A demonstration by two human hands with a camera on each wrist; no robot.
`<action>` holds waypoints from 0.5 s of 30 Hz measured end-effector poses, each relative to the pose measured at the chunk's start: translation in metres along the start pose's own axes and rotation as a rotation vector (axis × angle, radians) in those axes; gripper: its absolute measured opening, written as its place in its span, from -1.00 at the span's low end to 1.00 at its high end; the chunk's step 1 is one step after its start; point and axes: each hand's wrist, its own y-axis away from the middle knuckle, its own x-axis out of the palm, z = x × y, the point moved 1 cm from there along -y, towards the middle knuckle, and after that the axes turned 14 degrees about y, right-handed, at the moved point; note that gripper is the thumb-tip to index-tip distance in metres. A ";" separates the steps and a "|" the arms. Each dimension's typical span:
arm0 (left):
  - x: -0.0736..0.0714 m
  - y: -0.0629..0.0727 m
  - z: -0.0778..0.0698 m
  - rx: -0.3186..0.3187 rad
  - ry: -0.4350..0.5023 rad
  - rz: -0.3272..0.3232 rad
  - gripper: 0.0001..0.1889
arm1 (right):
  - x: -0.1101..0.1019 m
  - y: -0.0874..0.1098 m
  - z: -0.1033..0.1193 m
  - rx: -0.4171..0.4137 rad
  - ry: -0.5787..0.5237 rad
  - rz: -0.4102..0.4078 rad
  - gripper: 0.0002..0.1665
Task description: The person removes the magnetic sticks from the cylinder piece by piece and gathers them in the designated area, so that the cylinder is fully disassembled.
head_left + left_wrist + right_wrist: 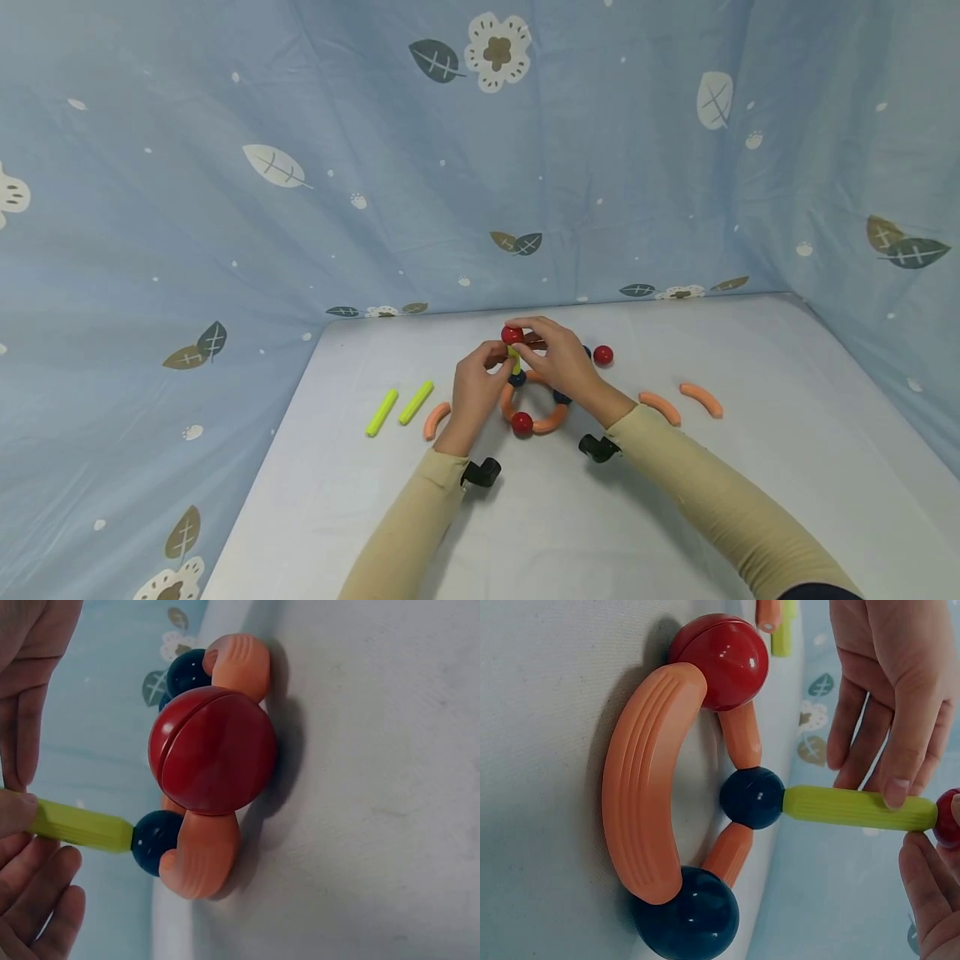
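Note:
My left hand (474,390) pinches an upright yellow-green toy rod (855,808) between thumb and fingers. My right hand (562,360) holds a red ball (512,335) at the rod's top end, its fingertips close around ball and rod end. The rod's lower end meets a dark blue ball (752,798). This blue ball belongs to a ring of curved orange rods (645,784) lying on the table. In the ring a red ball (522,423) sits at the near side and another dark blue ball (688,913) at the right.
A loose red ball (603,355) lies beyond the right hand, beside a partly hidden dark blue ball (587,353). Two yellow-green rods (382,413) and a curved orange rod (437,421) lie left. Two curved orange rods (701,400) lie right. A patterned blue curtain (450,167) hangs behind the white table (540,533).

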 end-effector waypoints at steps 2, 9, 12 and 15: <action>0.001 -0.002 0.001 0.003 -0.001 -0.003 -0.76 | 0.000 0.000 0.000 0.001 0.000 0.000 -0.54; 0.001 -0.005 0.003 0.038 -0.010 0.001 -0.78 | 0.001 -0.001 0.000 0.009 0.021 0.015 -0.52; 0.001 -0.006 0.004 0.052 -0.017 0.003 -0.77 | 0.001 -0.002 -0.001 0.002 0.030 0.022 -0.51; 0.001 -0.006 0.005 0.061 -0.018 0.009 -0.77 | 0.000 -0.002 -0.001 0.007 0.029 0.033 -0.52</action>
